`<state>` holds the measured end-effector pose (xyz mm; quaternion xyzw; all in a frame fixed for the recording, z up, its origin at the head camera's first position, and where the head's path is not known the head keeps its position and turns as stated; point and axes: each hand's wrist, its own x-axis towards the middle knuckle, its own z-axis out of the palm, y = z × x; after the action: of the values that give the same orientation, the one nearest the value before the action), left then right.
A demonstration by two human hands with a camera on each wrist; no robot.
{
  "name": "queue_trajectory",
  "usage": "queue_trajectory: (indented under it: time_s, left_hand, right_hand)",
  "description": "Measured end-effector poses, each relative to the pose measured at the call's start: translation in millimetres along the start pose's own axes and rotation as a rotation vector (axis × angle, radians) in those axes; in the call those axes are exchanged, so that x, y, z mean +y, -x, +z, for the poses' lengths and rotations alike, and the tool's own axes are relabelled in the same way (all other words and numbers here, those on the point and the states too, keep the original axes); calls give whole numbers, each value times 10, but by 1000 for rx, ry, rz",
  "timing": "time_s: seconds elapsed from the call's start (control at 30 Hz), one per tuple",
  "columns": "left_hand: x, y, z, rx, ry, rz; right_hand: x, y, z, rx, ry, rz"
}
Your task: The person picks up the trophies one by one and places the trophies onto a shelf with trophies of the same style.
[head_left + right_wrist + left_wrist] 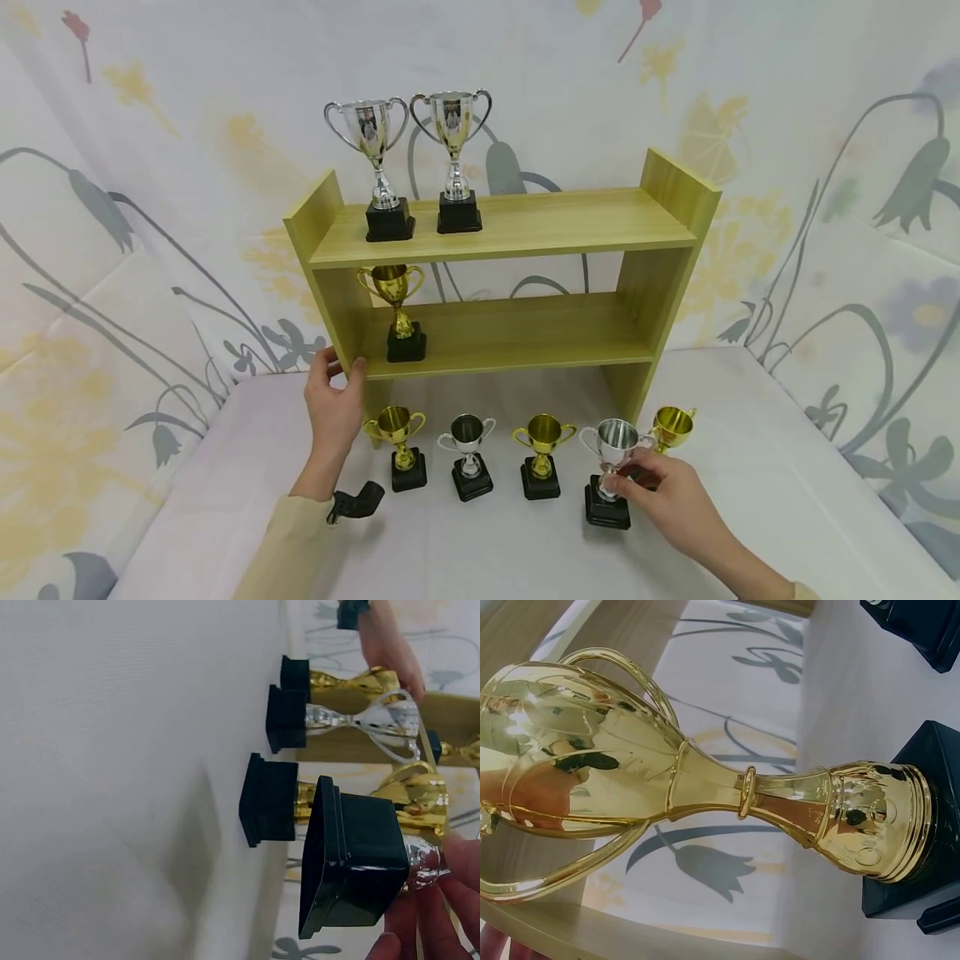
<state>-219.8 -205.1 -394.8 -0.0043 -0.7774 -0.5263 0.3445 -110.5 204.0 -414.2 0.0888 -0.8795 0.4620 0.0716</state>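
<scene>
My right hand (678, 508) pinches the stem of a silver trophy (615, 443); in the right wrist view its black base (356, 862) is tilted toward the camera. Behind that hand stands a gold trophy (672, 425), its base hidden. My left hand (335, 412) holds the left side panel of the wooden shelf (510, 367) at the middle board's level. Near it a gold trophy (395, 429) stands on the table, large in the left wrist view (727, 787). To its right are a silver trophy (468, 446) and another gold one (542, 450).
Two silver trophies (385, 167) (453, 150) stand on the shelf's top board at the left. One gold trophy (401, 312) is on the middle board, also left. A white cloth (450, 558) covers the table, with a flowered curtain (525, 50) behind.
</scene>
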Motion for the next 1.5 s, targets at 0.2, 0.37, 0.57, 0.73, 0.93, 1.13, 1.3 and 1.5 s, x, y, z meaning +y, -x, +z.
queue_trajectory:
  time_s: [0.2, 0.37, 0.57, 0.73, 0.93, 1.13, 1.3, 1.5]
  left_hand:
    - [-2, 26, 4, 3, 8, -16]
    - [3, 40, -4, 1, 24, -34]
    - [6, 29, 4, 3, 33, -26]
    - [19, 18, 13, 7, 28, -22]
    - [28, 10, 19, 2, 45, -20]
    - [28, 9, 16, 5, 33, -22]
    - [29, 18, 8, 9, 4, -29]
    - [42, 23, 18, 3, 27, -51]
  right_hand:
    - [-33, 3, -44, 24, 1, -34]
    - [-51, -7, -80, 11, -18, -45]
    - [-105, -33, -135, 19, 0, -75]
    - [-155, -59, -190, 39, 36, -98]
    - [-207, -91, -251, 35, 29, -84]
    - [-226, -95, -277, 26, 18, -64]
    - [-243, -85, -286, 24, 26, -66]
    - [-259, -75, -295, 21, 14, -76]
